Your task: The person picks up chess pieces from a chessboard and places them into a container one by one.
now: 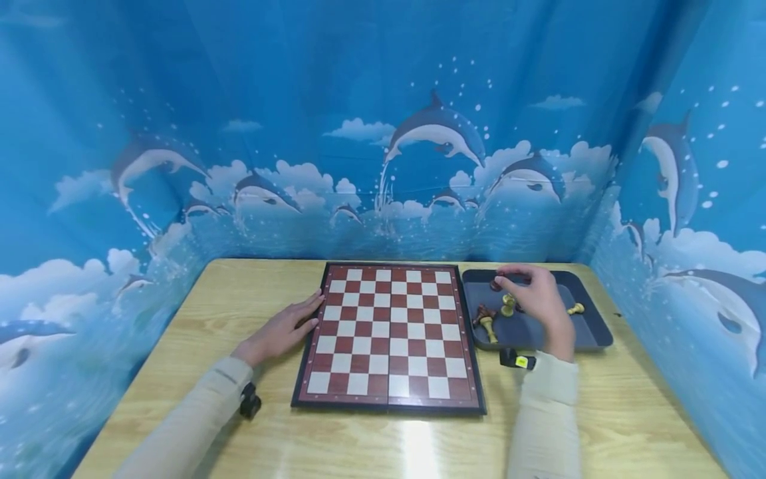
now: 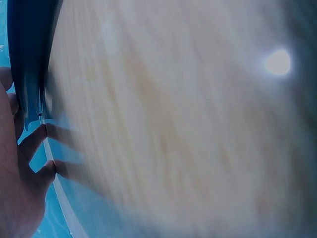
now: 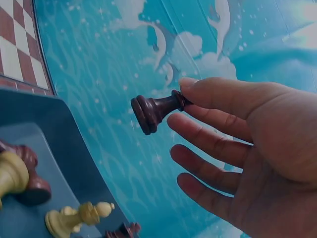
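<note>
My right hand (image 1: 541, 306) is over the dark tray (image 1: 589, 329), pinching a dark red-brown chess piece (image 3: 159, 110) between thumb and index finger. In the right wrist view the piece tilts sideways, its broad base pointing left; the fingers hide its top, so which piece it is I cannot tell. The other fingers of that hand spread loosely. My left hand (image 1: 281, 336) lies at the left edge of the chessboard (image 1: 397, 332), fingers extended and fingertips touching the frame. Cream and dark red pieces lie in the tray, among them a cream chess piece (image 1: 487, 327) near its left wall.
The red-and-white board lies flat on a wooden table (image 1: 239, 293), with the tray just to its right. A blue curtain (image 1: 335, 100) printed with dolphins encloses the back and sides. Another cream piece (image 1: 576, 309) lies at the tray's right.
</note>
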